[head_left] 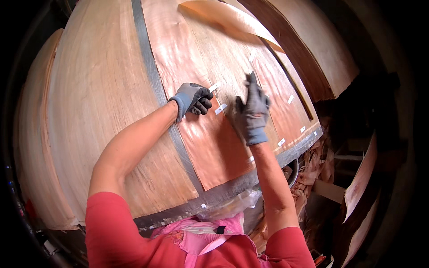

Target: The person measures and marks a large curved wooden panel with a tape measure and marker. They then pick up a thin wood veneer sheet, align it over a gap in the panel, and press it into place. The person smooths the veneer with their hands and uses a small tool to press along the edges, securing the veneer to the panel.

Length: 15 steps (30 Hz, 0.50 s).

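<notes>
A big thin sheet of reddish-brown wood (pixel 210 147) lies flat on the table (pixel 232 190), and its near edge runs just inside the table's grey metal rim. The left hand (pixel 193 99), in a grey glove, is curled into a loose fist and presses down on the sheet, just beside a small white strip of tape (pixel 215 86). A second white tape strip (pixel 220 108) lies between the two hands. The right hand (pixel 252 114), also in a grey glove, rests flat on the sheet with its fingers pointing far; it is blurred, so I cannot tell if it pinches anything.

More small white tape bits (pixel 290 99) sit along the sheet to the right. On the left, a wide pale wood sheet (pixel 98 111) lies past a grey metal strip (pixel 154 76), with lots of bare room. At the far right, a darker stack of thin wood sheets (pixel 313 58) hangs over the table's edge. Wood scraps (pixel 313 174) pile up below the right edge.
</notes>
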Tool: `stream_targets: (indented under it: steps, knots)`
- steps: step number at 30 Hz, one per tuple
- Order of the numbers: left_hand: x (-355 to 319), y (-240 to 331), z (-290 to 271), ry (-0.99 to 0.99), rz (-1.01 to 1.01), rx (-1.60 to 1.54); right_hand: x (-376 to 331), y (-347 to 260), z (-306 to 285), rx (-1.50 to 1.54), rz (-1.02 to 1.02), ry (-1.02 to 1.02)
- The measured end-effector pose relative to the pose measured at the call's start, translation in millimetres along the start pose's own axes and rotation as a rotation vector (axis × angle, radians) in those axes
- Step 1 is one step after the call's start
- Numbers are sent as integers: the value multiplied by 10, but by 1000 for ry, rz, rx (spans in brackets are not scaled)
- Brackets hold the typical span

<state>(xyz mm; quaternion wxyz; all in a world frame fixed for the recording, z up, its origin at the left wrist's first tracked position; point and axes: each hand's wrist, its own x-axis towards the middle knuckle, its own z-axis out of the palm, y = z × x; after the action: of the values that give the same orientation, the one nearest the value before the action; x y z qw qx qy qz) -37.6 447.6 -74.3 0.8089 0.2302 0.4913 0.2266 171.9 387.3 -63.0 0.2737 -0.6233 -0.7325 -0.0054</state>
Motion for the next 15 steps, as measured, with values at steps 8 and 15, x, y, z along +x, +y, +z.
stream_targets:
  steps: [8, 15]
  knots:
    - [-17, -30, 38, 73, 16, 74, -92, -171, 520, 96, -184, -208]
    - [-78, -103, -326, -364, -249, -257, -100, -96, 516, 63, -183, -232]
